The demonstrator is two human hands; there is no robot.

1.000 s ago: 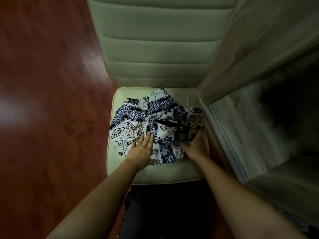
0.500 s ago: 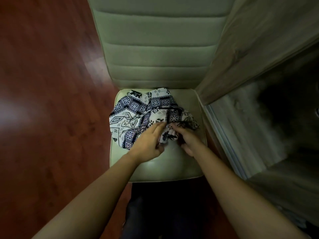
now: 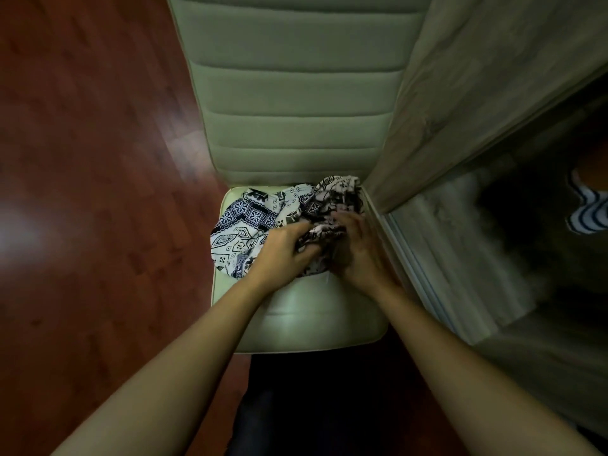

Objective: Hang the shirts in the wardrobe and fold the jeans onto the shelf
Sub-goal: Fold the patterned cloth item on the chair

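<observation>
patterned shirt [image 3: 250, 225] bunched on chair seat [image 3: 312, 317] | left hand [image 3: 279, 255] fingers clamped on it | right hand [image 3: 362, 255] fingers blurred, grip unclear

We look down on a chair whose seat [image 3: 306, 311] carries a bunched shirt [image 3: 250, 225] on its rear half, hard against the foot of the backrest [image 3: 296, 93] rising behind it, the seat's front part lying nearest us. Our left hand [image 3: 279, 255] and right hand [image 3: 358, 251] meet side by side on the shirt's near right part, fingers dug into the cloth. The floor [image 3: 92, 192] spreads to the chair's left, a wardrobe panel [image 3: 477, 77] stands just to its right, and beyond that the wardrobe interior [image 3: 460, 241] holds a garment [image 3: 589, 212] at the far right edge.
</observation>
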